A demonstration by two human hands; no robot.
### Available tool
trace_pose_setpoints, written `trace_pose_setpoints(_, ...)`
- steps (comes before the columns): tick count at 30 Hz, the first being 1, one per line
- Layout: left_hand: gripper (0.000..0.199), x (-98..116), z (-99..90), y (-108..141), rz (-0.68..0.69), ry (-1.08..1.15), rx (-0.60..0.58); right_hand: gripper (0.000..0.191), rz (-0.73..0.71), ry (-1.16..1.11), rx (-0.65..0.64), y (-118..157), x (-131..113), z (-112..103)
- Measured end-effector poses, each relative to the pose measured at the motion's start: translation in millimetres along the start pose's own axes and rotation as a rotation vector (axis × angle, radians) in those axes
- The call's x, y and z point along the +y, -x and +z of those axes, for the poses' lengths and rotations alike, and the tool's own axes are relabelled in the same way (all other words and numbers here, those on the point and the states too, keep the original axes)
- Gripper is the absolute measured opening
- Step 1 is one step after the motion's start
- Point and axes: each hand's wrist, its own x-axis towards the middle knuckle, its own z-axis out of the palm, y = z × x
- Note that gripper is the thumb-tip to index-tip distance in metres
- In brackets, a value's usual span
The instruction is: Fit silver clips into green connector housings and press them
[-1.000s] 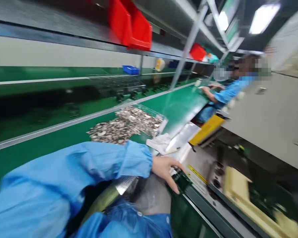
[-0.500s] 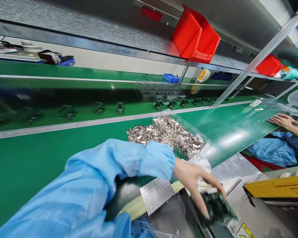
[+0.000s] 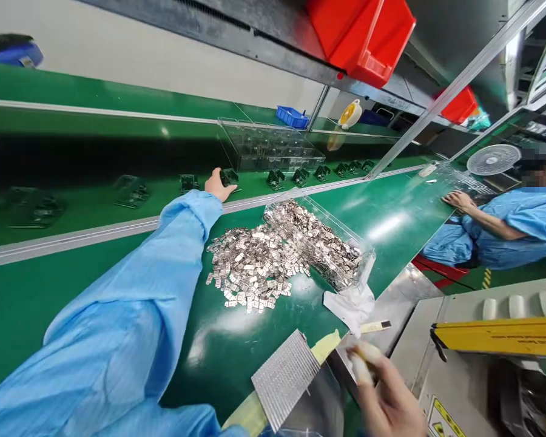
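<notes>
My left hand [image 3: 219, 186] reaches out to the far green strip, its fingers closed round a small green circuit board assembly [image 3: 229, 177]. Similar board assemblies stand in a row on both sides of it, among them one [image 3: 188, 182] just to the left and another [image 3: 275, 178] to the right. At the lower right, my right hand [image 3: 386, 391] is blurred, its fingertips pale and curled together. Whatever sits between those fingertips cannot be made out. Close by lie a white cloth [image 3: 352, 306] and a ribbed silver sheet [image 3: 286, 379] on yellow tape.
Small metal pieces [image 3: 250, 267] lie heaped beside a clear tray [image 3: 366, 267] full of them. A clear plastic box [image 3: 273, 145] stands behind the row. Overhead hangs a shelf with a red bin [image 3: 364, 39]. A co-worker's hand [image 3: 459, 200] rests at the far right.
My left hand has swung from the lower right up to the far strip, bringing the circuit board assembly into a gap in the row. My right hand has come into view.
</notes>
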Motion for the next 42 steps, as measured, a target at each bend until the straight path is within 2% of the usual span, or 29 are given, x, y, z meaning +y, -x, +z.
trace_pose_setpoints(3,0.078,-18.1,3.2,13.6,-0.003,0.05,0.02,0.024,-0.013,0.0,-0.264,-37.0,-7.1,33.2)
trace_pose_setpoints(4,0.073,-24.0,-2.2,23.0,0.032,0.071,0.025,0.025,0.008,0.012,-0.292,-51.1,-9.2,47.4)
trace_pose_setpoints(7,0.043,-45.1,-36.6,58.3,0.198,0.07,0.05,0.024,0.048,0.122,-0.387,-87.1,-12.7,86.4)
trace_pose_setpoints(9,0.029,-61.4,-67.3,79.8,0.228,-0.008,0.091,0.019,0.058,0.217,-0.449,-100.4,-12.9,103.7)
trace_pose_setpoints(12,0.038,-82.3,-104.4,95.9,0.089,-0.159,0.156,0.009,0.066,0.268,-0.485,-106.1,-10.0,115.2)
trace_pose_setpoints(14,0.055,-89.5,-115.7,94.3,0.007,-0.219,0.17,0.003,0.071,0.248,-0.49,-105.9,-7.1,116.4)
trace_pose_setpoints(19,0.096,-84.0,-110.1,71.4,-0.028,-0.245,0.099,0.007,0.081,0.176,-0.507,-106.1,-3.5,111.7)
trace_pose_setpoints(22,0.108,-77.3,-104.4,58.8,-0.044,-0.237,0.058,0.013,0.087,0.133,-0.527,-106.8,-4.3,107.9)
trace_pose_setpoints(27,0.122,-74.8,-99.7,39.6,-0.057,-0.223,-0.019,0.008,0.097,0.075,-0.539,-107.1,-7.9,104.4)
trace_pose_setpoints(32,0.115,-81.1,-93.6,17.9,-0.012,-0.266,-0.114,0.009,0.134,-0.011,-0.5,-103.2,-7.4,99.5)
trace_pose_setpoints(38,0.111,-88.0,-90.4,4.3,0.037,-0.277,-0.142,0.02,0.249,-0.215,-0.451,-98.7,-1.5,87.7)
trace_pose_setpoints(42,0.089,-85.5,-94.2,9.3,0.088,-0.252,-0.115,0.032,0.362,-0.392,-0.381,-96.0,-6.3,75.0)
